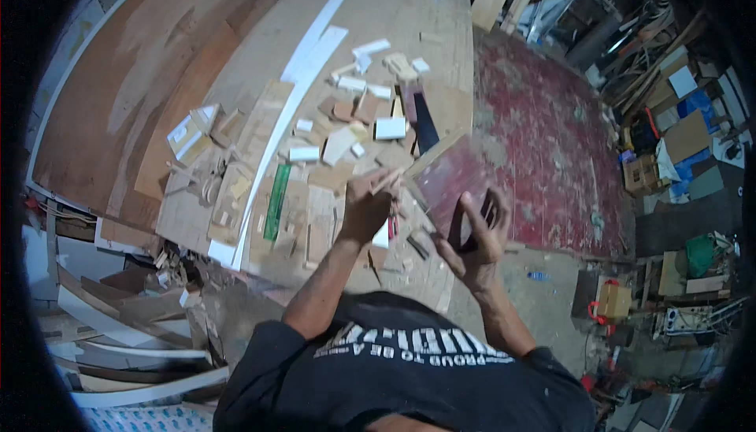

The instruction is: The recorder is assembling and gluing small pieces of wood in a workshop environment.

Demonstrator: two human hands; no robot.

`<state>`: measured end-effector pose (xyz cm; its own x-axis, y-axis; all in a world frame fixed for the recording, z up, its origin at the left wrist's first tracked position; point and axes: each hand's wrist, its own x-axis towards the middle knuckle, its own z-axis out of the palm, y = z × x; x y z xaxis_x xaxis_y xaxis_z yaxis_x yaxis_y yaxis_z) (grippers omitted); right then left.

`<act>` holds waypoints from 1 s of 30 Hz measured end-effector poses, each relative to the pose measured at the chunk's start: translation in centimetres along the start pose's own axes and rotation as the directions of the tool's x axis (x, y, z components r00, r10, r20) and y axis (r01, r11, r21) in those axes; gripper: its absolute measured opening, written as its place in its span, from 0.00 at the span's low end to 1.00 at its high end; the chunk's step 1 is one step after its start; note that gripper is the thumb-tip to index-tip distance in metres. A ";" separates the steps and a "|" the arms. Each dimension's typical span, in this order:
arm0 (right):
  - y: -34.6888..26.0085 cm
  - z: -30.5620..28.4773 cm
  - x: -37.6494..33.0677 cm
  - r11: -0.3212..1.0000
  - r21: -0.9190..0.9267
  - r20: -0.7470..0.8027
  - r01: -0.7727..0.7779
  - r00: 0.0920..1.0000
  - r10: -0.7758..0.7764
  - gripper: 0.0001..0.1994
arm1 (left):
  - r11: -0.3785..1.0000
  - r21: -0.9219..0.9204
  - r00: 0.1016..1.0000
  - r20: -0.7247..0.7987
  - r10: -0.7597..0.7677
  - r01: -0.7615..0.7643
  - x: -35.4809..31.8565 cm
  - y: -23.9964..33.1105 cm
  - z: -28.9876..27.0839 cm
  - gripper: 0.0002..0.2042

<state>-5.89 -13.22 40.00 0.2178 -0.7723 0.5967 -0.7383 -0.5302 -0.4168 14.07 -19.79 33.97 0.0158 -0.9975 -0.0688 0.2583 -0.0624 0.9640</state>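
Observation:
My left hand (368,210) is closed, its fingers pinched around the end of a thin wooden strip (384,183). Up against that hand is a reddish-brown board (455,178) with a pale wooden edge (438,155), raised above the worktable (268,46). At the board's near right side my right hand (482,244) grips it, thumb and fingers curled about its edge. Part of the grip is in shadow. Beyond my hands lie a small white block (390,128) and a dark narrow strip (425,121). To the left of my left hand is a green ruler-like strip (276,202).
Wood offcuts (340,145) and long white strips (315,52) are scattered over the table. A large brown panel (134,77) stands at the left. Right of the table is a worn red surface (543,140), with cardboard boxes (639,174) farther right. Curved boards (118,318) are piled lower left.

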 end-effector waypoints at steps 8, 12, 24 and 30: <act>0.3 -0.1 1.1 1.000 -0.007 -0.024 0.025 0.999 -0.025 0.37 | 0.999 -0.046 0.998 0.050 -0.022 0.025 0.1 0.0 -0.4 0.20; 0.7 0.4 0.7 0.997 -0.081 0.129 0.002 0.992 0.008 0.38 | 0.995 0.093 1.000 -0.005 0.023 -0.023 0.1 -0.4 0.1 0.18; -0.3 -0.8 1.6 0.999 0.003 -0.107 0.039 0.994 -0.039 0.38 | 0.977 0.205 0.998 0.039 0.050 -0.057 -0.3 1.1 0.0 0.21; 0.9 0.3 0.6 0.989 -0.128 0.132 -0.068 0.988 0.085 0.38 | 0.979 0.167 0.993 -0.004 0.121 -0.118 -0.2 -1.0 -0.2 0.20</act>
<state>-6.22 -14.28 39.75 0.2367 -0.8538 0.4636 -0.8270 -0.4275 -0.3652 13.95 -19.53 32.93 0.0509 -0.9976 0.0470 0.0900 0.0515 0.9946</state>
